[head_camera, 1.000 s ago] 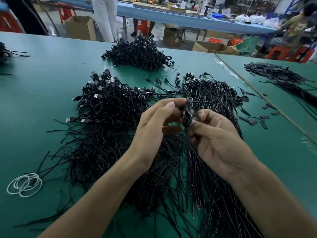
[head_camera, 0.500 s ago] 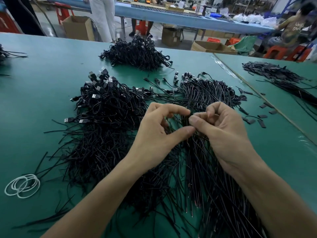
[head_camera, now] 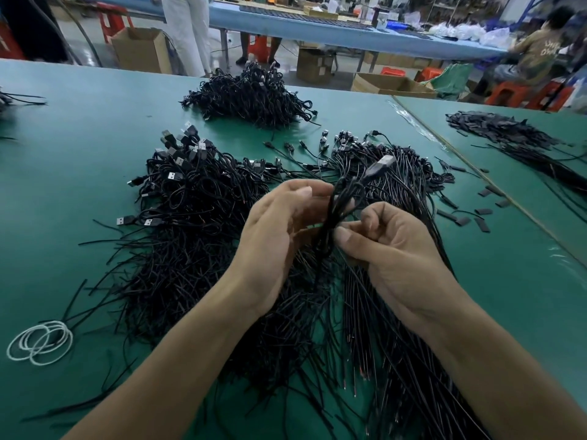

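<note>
A green counter (head_camera: 79, 128) fills the view, and across its middle lies a wide spread of black USB cables (head_camera: 197, 249), plugs toward the far side and bare wire ends toward the person. A second heap of cables (head_camera: 251, 96) sits well apart, nearer the far edge. Above the spread, the left hand (head_camera: 279, 239) curls its fingers and thumb round a small cable bundle (head_camera: 336, 211), held roughly upright between both hands. The right hand (head_camera: 397, 252) pinches the same bundle lower down with thumb and curled fingers. White elastic loops (head_camera: 39, 342) lie at the left. One USB plug (head_camera: 381, 163) sticks out above the bundle. Short black sleeve pieces (head_camera: 463, 221) are scattered to the right.
</note>
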The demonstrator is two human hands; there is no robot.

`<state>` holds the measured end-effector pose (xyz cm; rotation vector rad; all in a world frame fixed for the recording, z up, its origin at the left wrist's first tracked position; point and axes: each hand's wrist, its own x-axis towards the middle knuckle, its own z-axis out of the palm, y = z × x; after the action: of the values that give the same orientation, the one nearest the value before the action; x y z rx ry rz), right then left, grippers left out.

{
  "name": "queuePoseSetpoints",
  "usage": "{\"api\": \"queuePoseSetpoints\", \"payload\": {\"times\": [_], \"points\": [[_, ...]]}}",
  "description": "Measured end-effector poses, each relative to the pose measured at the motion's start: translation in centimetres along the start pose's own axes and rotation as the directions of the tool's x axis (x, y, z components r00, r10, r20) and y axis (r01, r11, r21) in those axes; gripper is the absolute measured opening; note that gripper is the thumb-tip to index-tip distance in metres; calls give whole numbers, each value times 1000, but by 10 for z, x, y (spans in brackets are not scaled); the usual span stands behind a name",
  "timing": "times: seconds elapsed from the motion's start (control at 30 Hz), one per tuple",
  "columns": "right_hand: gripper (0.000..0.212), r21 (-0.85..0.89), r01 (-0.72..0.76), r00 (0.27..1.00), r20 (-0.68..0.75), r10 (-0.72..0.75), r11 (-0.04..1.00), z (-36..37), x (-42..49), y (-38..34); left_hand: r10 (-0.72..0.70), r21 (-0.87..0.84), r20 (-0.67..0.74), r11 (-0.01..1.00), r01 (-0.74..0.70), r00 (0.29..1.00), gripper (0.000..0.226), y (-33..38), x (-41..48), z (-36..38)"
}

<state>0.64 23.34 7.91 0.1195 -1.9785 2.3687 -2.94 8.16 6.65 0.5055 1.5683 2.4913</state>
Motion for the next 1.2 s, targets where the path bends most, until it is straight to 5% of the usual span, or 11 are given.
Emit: {"api": "queuePoseSetpoints", "payload": {"times": [0.1,0.2,0.33,0.7,0.9,1.07,1.2], "points": [[29,56,-32,999,32,30,998,-2,-1,-2,56,56,15,997,-56,998,31,1,-2,3],[34,77,-7,1000,29,5,997,-2,0,-9,153,189,81,968,-166,985,12,-2,-4,6],[39,-90,95,989,-106,-104,991,-5,5,-8,220,541,-37,824,-165,975,34,-12,-1,1],[43,-562,308,907,-71,-416,768,-2,4,4,-278,323,84,916,238,957,19,-6,-1,-4],[42,-436,209,942,-150,-300,875,-9,10,13,-256,83,-58,962,260,965,27,-7,4,-3],[36,-323,174,985,70,-161,930,-10,6,20,-163,247,-120,951,188,979,39,-14,5,-1],[35,-239,52,998,51,-41,970,-15,6,27,-100,364,-68,924,118,993,30,-17,7,-13]]}}
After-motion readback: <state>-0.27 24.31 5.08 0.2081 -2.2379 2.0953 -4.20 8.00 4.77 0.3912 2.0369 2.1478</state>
